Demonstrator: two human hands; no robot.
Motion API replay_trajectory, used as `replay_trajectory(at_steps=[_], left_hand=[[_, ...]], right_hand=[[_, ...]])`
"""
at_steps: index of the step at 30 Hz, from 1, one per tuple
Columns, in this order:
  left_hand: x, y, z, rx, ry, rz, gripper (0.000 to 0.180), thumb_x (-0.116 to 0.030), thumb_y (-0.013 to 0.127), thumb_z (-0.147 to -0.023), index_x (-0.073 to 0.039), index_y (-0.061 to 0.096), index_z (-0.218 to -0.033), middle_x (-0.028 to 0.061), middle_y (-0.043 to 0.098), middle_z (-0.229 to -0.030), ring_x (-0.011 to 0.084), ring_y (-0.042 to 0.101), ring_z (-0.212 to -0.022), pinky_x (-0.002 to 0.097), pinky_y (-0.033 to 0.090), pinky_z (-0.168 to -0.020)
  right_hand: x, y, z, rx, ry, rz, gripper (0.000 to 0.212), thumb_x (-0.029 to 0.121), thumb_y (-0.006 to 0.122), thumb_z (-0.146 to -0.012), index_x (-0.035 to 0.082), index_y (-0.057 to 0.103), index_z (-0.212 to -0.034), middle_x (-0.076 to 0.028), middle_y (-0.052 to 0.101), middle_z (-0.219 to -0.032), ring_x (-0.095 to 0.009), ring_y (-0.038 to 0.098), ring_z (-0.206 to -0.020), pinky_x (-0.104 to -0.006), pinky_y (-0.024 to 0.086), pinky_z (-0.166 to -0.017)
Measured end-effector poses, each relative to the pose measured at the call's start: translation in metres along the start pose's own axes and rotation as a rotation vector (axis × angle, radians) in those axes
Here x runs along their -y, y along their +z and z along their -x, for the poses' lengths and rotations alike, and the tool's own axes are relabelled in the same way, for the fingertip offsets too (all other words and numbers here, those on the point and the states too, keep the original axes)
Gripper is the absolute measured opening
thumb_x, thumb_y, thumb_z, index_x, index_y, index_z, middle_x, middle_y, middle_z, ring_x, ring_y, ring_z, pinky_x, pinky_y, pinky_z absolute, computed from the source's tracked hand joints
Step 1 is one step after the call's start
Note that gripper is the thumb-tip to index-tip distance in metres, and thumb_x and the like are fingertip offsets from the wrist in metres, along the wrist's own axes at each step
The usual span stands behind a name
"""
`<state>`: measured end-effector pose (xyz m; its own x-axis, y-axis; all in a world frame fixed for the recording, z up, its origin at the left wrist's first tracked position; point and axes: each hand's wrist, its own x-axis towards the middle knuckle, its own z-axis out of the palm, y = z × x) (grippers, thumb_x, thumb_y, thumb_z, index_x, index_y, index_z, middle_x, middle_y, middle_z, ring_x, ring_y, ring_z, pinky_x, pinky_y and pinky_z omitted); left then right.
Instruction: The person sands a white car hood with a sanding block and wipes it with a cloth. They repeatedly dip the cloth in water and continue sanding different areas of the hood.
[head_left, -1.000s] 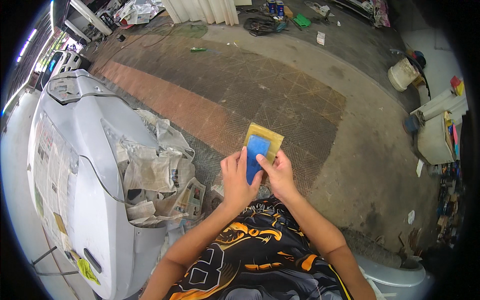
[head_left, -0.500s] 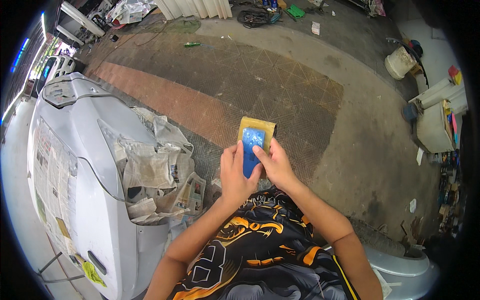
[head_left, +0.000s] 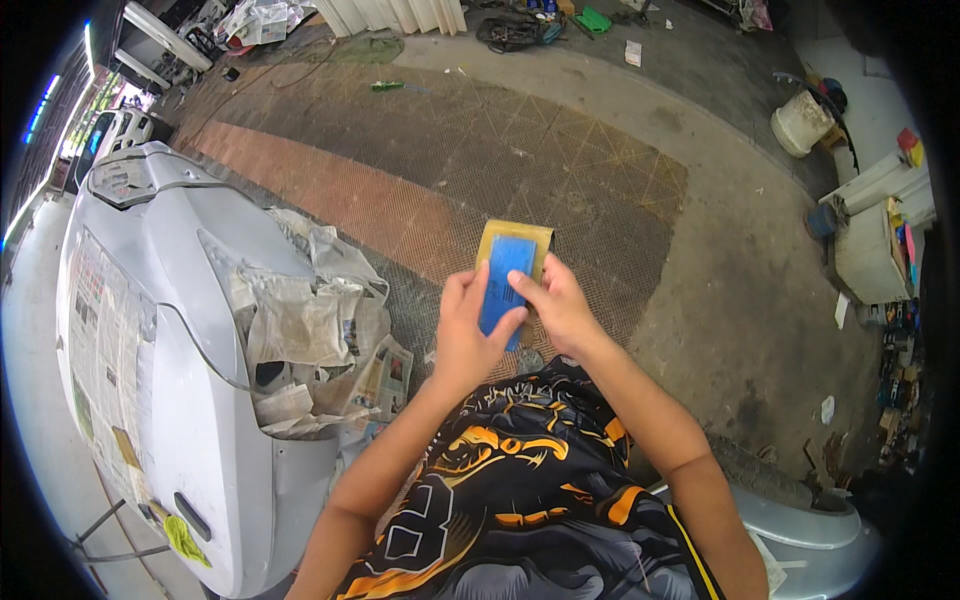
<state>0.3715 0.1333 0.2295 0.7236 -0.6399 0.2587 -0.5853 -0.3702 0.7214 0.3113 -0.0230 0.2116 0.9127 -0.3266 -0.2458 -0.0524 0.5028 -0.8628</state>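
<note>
Both hands hold a blue sanding block in front of my body, laid over a yellow sheet of sandpaper. The sheet sticks out past the block's far end and sides, and its right edge looks dark. My left hand is closed along the left side, its thumb across the near end of the block. On the right, my right hand grips the sheet's edge, with its thumb pressed on the block's blue face. The fingers underneath are hidden.
To my left stands a silver-white car body with newspaper masking. Ridged matting covers the floor ahead. A white bucket stands far right, and a grey car panel lies at lower right.
The block and sandpaper have risen slightly away from my body and tilted a little. Glare on the block has gone. Both hands keep their hold.
</note>
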Motion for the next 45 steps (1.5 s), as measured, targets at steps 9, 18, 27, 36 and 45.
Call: replay_trajectory(at_steps=[9,18,27,36,45], left_hand=[[0.016,-0.021,-0.001,0.134,-0.616,0.981,0.062,-0.017,0.074,-0.100,0.006,0.046,-0.150,0.0169,0.068,-0.129,0.0212,0.069,-0.112,0.0355,0.060,-0.091],[0.014,-0.018,-0.001,0.163,-0.642,0.895,0.041,-0.014,0.072,-0.102,0.007,0.059,-0.134,0.0113,0.074,-0.109,0.0176,0.074,-0.088,0.0299,0.063,-0.070],[0.020,0.003,0.025,0.114,-0.620,0.892,0.040,-0.009,0.068,-0.103,0.005,0.056,-0.139,0.0116,0.074,-0.110,0.0163,0.072,-0.089,0.0296,0.062,-0.068],[0.001,0.013,0.031,-0.080,-0.247,0.445,0.067,-0.016,0.084,-0.091,0.001,0.052,-0.146,0.0214,0.053,-0.145,0.0276,0.068,-0.111,0.0365,0.060,-0.088],[0.003,0.015,0.027,-0.059,0.042,-0.037,0.083,-0.023,0.095,-0.074,0.001,0.055,-0.142,0.0216,0.056,-0.136,0.0378,0.063,-0.119,0.0423,0.056,-0.097]], right_hand=[[0.008,-0.013,-0.021,-0.007,0.110,-0.332,0.032,0.017,0.069,-0.103,0.003,0.059,-0.130,-0.009,0.070,-0.122,-0.018,0.069,-0.111,-0.0377,0.056,-0.101],[-0.001,-0.018,-0.024,-0.050,0.122,-0.274,0.035,0.016,0.070,-0.103,0.003,0.059,-0.132,-0.008,0.069,-0.123,-0.018,0.068,-0.114,-0.0381,0.055,-0.103],[-0.012,-0.009,-0.016,-0.134,0.024,-0.307,0.036,0.019,0.072,-0.102,0.004,0.059,-0.132,-0.006,0.068,-0.123,-0.017,0.066,-0.115,-0.0383,0.054,-0.102],[-0.018,-0.008,-0.012,-0.240,-0.100,-0.420,0.031,0.010,0.067,-0.104,0.005,0.055,-0.132,-0.007,0.065,-0.126,-0.019,0.064,-0.116,-0.0389,0.054,-0.103],[-0.011,-0.013,-0.014,-0.333,-0.036,-0.514,0.026,0.012,0.066,-0.105,0.005,0.059,-0.129,-0.007,0.067,-0.125,-0.020,0.065,-0.117,-0.0399,0.051,-0.106]])
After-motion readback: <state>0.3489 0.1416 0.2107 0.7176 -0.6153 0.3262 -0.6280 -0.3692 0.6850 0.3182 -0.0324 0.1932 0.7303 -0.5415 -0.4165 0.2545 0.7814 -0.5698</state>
